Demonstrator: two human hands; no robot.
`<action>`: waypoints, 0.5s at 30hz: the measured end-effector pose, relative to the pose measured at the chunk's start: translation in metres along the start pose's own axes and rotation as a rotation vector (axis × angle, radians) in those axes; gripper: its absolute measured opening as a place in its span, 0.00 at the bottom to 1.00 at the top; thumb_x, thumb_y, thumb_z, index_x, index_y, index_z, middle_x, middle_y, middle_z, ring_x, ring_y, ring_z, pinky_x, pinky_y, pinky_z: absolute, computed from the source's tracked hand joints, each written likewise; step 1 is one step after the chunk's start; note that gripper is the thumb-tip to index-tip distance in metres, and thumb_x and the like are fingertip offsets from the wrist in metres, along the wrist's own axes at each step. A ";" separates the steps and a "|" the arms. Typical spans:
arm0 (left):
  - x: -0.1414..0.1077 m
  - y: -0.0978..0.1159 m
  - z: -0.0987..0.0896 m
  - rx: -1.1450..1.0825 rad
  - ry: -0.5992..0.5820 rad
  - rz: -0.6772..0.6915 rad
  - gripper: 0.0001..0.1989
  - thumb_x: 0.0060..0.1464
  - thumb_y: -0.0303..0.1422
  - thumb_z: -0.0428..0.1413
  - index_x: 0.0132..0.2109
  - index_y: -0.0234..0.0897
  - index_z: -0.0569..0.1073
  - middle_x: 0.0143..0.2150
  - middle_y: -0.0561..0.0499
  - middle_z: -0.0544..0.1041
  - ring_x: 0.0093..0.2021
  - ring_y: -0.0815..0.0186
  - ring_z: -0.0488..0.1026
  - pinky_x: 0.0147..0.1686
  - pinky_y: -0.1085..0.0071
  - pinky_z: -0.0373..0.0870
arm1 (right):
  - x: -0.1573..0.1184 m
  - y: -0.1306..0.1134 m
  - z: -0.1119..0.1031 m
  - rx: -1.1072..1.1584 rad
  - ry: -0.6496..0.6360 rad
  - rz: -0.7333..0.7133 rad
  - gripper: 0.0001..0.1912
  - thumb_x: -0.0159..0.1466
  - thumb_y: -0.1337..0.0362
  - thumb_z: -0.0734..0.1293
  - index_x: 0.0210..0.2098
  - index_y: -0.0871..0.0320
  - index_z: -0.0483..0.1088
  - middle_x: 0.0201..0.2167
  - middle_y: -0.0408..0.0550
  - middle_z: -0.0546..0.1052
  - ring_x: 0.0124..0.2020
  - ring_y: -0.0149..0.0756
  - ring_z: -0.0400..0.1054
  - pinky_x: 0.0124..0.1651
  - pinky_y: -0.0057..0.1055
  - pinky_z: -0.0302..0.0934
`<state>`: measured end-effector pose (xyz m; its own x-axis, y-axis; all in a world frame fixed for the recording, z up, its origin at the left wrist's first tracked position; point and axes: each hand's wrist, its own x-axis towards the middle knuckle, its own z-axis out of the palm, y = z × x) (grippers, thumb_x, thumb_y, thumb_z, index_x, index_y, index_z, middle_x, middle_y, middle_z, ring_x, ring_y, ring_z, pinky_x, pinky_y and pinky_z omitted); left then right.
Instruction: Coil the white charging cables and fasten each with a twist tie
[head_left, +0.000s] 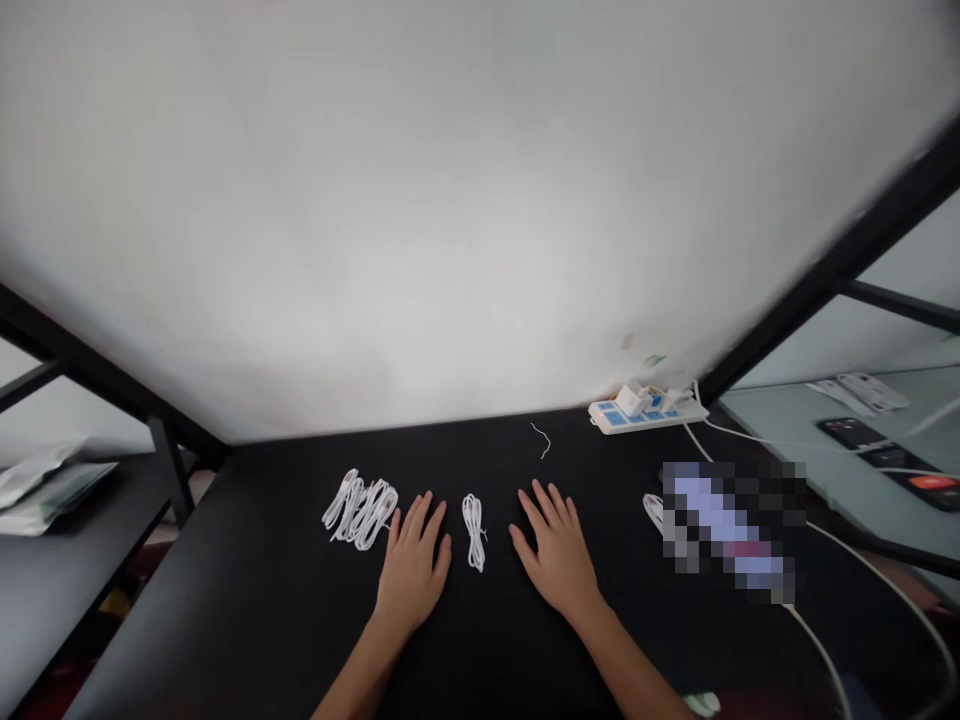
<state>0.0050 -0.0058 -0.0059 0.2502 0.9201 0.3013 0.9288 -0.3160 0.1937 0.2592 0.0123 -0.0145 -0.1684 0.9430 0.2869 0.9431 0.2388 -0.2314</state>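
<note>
A white cable (474,532), coiled into a narrow bundle and tied, lies on the black tabletop (255,600) between my two hands. My left hand (412,565) rests flat to its left, fingers spread and holding nothing. Just beyond that hand's fingertips, on the left, sits a group of several coiled white cables (360,510), close to the index and little finger side. To the right of the single cable, my right hand (556,550) lies palm down with fingers apart, also holding nothing. Neither hand touches the single cable.
A white power strip (646,412) with plugs stands at the back right by the wall. A short white string (541,440) lies near it. At right are another white cable (653,510), a blurred-out object (724,530) and a trailing cord (821,650). Black metal frames flank the table.
</note>
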 end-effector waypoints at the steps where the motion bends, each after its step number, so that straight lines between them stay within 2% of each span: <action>1: 0.000 0.000 0.000 -0.001 -0.001 0.002 0.23 0.68 0.32 0.46 0.68 0.41 0.64 0.71 0.43 0.63 0.70 0.53 0.60 0.67 0.45 0.58 | 0.000 0.000 0.000 0.001 0.002 0.002 0.28 0.72 0.53 0.59 0.66 0.58 0.65 0.70 0.55 0.61 0.71 0.56 0.51 0.69 0.57 0.49; 12: 0.000 0.000 -0.001 -0.020 -0.008 -0.009 0.24 0.68 0.32 0.46 0.68 0.40 0.64 0.71 0.42 0.63 0.71 0.52 0.59 0.67 0.44 0.58 | 0.000 0.000 0.002 0.005 0.019 -0.003 0.27 0.72 0.53 0.59 0.66 0.58 0.66 0.70 0.55 0.62 0.71 0.57 0.52 0.69 0.58 0.49; 15: 0.002 0.001 -0.003 -0.053 0.001 -0.024 0.23 0.68 0.32 0.46 0.67 0.39 0.64 0.69 0.43 0.66 0.70 0.52 0.60 0.67 0.44 0.58 | 0.000 0.000 0.002 0.000 0.016 0.000 0.28 0.72 0.52 0.58 0.66 0.58 0.65 0.70 0.55 0.62 0.71 0.57 0.51 0.69 0.57 0.49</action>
<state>0.0056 -0.0055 -0.0024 0.2276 0.9274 0.2968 0.9188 -0.3055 0.2499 0.2590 0.0125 -0.0162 -0.1637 0.9392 0.3017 0.9430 0.2388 -0.2316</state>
